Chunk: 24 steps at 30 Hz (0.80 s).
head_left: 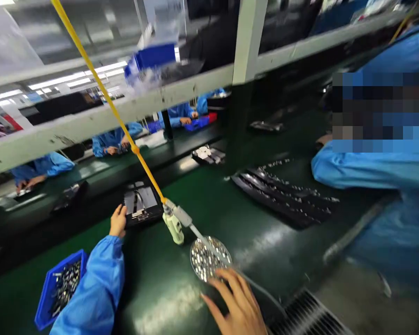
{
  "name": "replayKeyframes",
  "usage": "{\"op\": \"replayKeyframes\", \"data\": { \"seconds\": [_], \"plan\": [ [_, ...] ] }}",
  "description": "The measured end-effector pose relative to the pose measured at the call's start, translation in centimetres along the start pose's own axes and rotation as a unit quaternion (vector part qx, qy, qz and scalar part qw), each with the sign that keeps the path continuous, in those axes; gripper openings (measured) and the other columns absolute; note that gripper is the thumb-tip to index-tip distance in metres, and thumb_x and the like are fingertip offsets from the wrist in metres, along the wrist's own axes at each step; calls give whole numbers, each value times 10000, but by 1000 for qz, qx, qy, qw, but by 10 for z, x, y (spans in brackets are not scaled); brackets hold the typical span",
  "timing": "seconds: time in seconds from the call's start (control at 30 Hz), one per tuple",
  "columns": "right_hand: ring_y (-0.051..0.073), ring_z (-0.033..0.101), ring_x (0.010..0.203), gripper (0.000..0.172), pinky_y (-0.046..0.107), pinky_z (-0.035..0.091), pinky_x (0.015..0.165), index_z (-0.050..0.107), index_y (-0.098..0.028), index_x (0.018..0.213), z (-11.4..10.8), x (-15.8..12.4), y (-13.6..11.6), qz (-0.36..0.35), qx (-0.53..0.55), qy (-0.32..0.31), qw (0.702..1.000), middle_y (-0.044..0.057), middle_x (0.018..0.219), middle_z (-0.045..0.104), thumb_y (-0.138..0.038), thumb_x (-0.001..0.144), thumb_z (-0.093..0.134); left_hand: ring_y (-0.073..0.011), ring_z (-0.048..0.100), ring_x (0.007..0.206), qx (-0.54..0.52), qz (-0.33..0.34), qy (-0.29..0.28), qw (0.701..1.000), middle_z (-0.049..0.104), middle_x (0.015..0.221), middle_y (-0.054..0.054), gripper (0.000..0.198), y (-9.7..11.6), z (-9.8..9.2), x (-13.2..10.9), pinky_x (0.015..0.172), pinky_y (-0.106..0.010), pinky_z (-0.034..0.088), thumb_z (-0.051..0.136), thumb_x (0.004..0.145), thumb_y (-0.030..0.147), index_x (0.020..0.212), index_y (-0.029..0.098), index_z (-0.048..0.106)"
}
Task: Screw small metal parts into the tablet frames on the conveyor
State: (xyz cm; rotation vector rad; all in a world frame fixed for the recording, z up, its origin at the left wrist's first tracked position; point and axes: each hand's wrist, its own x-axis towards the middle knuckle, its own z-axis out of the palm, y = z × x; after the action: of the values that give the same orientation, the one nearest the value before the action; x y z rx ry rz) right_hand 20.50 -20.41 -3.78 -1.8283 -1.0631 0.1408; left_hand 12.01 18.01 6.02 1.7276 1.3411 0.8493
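Note:
My left hand (118, 221), in a blue sleeve, has its fingers curled at the left edge of a flat black device with grey panels (147, 197). The device lies at the edge of the dark conveyor strip. My right hand (235, 298) is open and empty, its fingers spread just below a round dish of small shiny metal parts (209, 255). Between the hands hangs a pale green electric screwdriver (173, 225) on a yellow cord (104, 88). A grey cable runs from it across the dish.
A blue bin (43, 298) of small metal parts stands by my left forearm. Black strips with small parts (282, 195) lie on the green bench (181, 298). At right sits a co-worker in blue (366, 163); other people work across the line. A metal grille (310, 311) is lower right.

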Motion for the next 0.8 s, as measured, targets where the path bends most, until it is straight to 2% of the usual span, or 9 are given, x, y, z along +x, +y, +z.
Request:
{"op": "replayKeyframes", "data": {
  "seconds": [0.07, 0.13, 0.2, 0.27, 0.4, 0.53, 0.63, 0.73, 0.8],
  "plan": [
    [480, 459, 1465, 601, 766, 468, 1114, 586, -398, 1439, -3, 1, 1, 1, -86, -4, 996, 117, 1527, 540, -425, 874, 787, -282, 603, 1363, -25, -68, 1, 997, 580, 1510, -174, 524, -26, -25, -31, 1115, -341, 529, 477, 1064, 317, 1542, 105, 468],
    [500, 240, 1576, 986, 773, 337, 1211, 388, -271, 1606, -9, 15, 4, -9, -165, -34, 986, 191, 1706, 284, -418, 771, 891, -265, 595, 1380, -73, -119, 8, 990, 576, 1538, -114, 555, -47, -46, -71, 1139, -316, 519, 553, 1024, 355, 1542, 163, 499],
    [493, 108, 1608, 1169, 772, 250, 1238, 257, -228, 1658, -17, 34, 7, 9, -197, -81, 977, 226, 1748, 125, -451, 727, 928, -262, 584, 1393, -103, -164, 15, 981, 580, 1542, -73, 577, -64, -63, -113, 1183, -336, 490, 613, 981, 387, 1523, 202, 536],
    [476, 70, 1617, 1238, 759, 208, 1251, 211, -218, 1669, -23, 50, 10, 36, -199, -134, 970, 231, 1751, 105, -502, 703, 931, -269, 561, 1418, -100, -197, 18, 975, 566, 1558, -67, 619, -81, -76, -151, 1239, -387, 432, 623, 958, 436, 1531, 222, 527],
    [436, 256, 1585, 1185, 665, 266, 1276, 254, -220, 1659, -22, 64, 9, 70, -189, -178, 963, 216, 1692, 299, -526, 708, 893, -316, 474, 1492, -45, -206, -28, 977, 528, 1586, -112, 797, -103, -91, -194, 1309, -454, 294, 631, 884, 596, 1545, 169, 502],
    [454, 448, 1460, 990, 604, 497, 1126, 389, -214, 1602, -9, 68, 2, 128, -215, -89, 964, 235, 1586, 421, -550, 776, 819, -368, 422, 1522, 61, -159, -133, 976, 550, 1563, -130, 1055, -107, -99, -203, 1200, -416, 479, 657, 735, 780, 1546, 127, 487],
    [475, 453, 1445, 943, 618, 458, 1149, 477, -162, 1541, -6, 79, 1, 135, -242, -67, 958, 263, 1528, 473, -616, 783, 806, -376, 456, 1498, 88, -140, -184, 969, 594, 1519, -129, 1112, -110, -103, -203, 1012, -356, 616, 634, 705, 835, 1541, 118, 484],
    [457, 400, 1495, 942, 612, 382, 1211, 492, -155, 1536, -13, 96, 8, 125, -240, -107, 957, 262, 1568, 458, -653, 795, 795, -356, 627, 1338, 108, -127, -218, 962, 685, 1408, -101, 1062, -122, -106, -202, 899, -324, 643, 622, 744, 819, 1558, 155, 467],
    [427, 368, 1523, 849, 613, 362, 1222, 494, -210, 1547, -19, 108, 15, 107, -233, -124, 958, 222, 1616, 432, -615, 850, 762, -336, 716, 1195, 115, -113, -239, 957, 750, 1292, -78, 1023, -129, -106, -202, 878, -315, 639, 627, 768, 803, 1563, 181, 461]
  ]
}}
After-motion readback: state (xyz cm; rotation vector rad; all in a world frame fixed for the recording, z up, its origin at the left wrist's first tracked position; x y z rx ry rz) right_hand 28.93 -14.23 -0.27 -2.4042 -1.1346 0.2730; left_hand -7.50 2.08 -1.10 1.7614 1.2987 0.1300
